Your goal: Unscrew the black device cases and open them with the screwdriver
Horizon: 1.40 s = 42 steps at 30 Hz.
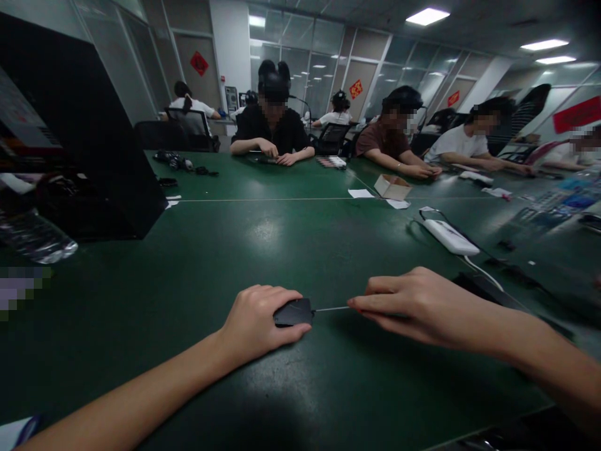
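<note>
Two bare hands at 6 o'clock on dark green tabletop [282,250]: left hand [256,322] curled over small flat black plastic gadget [293,312], pressing it down; right hand [413,307], at its 3 o'clock, pinching thin silvery wire [331,309] poking out of gadget's side. White oblong power bank [451,237] at 2 o'clock, small open cardboard box [392,186] further off at 1, big black case [84,144] at 10.

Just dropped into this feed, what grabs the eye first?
Front and centre, the left hand grips a small black device on the green table, while the right hand pinches a thin metal pin pointed at its side. A white power bank lies further right; seated people line the far edge.
</note>
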### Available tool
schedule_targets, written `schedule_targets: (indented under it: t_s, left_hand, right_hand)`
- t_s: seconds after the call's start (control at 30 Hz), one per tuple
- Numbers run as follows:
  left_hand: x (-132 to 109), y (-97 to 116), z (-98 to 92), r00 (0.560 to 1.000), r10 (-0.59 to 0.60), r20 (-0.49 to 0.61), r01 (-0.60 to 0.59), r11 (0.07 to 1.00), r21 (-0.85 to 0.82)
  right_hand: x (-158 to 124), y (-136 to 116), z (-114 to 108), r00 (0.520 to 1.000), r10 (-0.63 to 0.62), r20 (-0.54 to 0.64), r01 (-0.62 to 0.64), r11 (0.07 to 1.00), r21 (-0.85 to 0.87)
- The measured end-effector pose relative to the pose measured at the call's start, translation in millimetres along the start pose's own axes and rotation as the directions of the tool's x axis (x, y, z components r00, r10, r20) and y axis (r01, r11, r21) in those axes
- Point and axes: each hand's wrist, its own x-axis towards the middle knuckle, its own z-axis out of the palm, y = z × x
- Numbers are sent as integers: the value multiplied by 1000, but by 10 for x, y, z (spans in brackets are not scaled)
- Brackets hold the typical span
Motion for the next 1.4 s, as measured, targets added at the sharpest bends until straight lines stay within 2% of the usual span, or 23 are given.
schedule_targets:
  t_s: [0.43, 0.87, 1.0, 1.27, 1.4]
  left_hand:
    - [-8, -8, 14, 1000, 3, 5, -3, 1000, 2]
    - [-17, -19, 20, 1000, 11, 8, -11, 1000, -9]
    - [-22, -15, 17, 1000, 7, 12, -7, 1000, -7]
    - [-22, -16, 11, 1000, 17, 6, -17, 1000, -8]
    - [-20, -19, 9, 1000, 16, 7, -16, 1000, -6]
  right_hand:
    - [79, -53, -85, 999, -46, 8, 46, 999, -15]
    - [31, 14, -53, 1000, -25, -1, 25, 999, -23]
    - [43, 9, -39, 999, -27, 31, 27, 999, -22]
    - [38, 32, -86, 999, -33, -3, 33, 999, -1]
    - [51, 21, -91, 999, -36, 23, 36, 999, -10]
